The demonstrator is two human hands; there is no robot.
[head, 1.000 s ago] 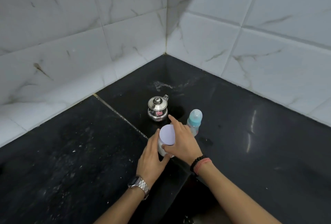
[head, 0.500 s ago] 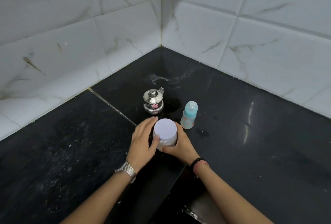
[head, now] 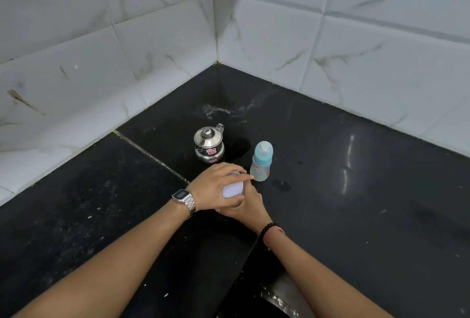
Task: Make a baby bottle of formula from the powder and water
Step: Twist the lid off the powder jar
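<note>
A small white powder jar with a pale lid [head: 234, 188] stands on the black counter [head: 356, 190]. My left hand [head: 216, 185] lies over the lid, fingers curled round its rim. My right hand [head: 248, 207] grips the jar's body from the near right side. The jar's body is mostly hidden by both hands. A baby bottle [head: 261, 162] with a blue collar and clear cap stands upright just right of the jar. A small steel pot [head: 209, 145] with a lid and handle stands behind the jar.
White marble-look tiled walls [head: 152, 50] meet in a corner behind the objects. A seam [head: 152, 156] runs across the counter on the left. Part of a sink rim [head: 277, 300] shows at the bottom edge.
My left hand has moved from the jar's left side up onto its lid. My right hand has shifted lower round the jar's body. The camera has tilted slightly.
</note>
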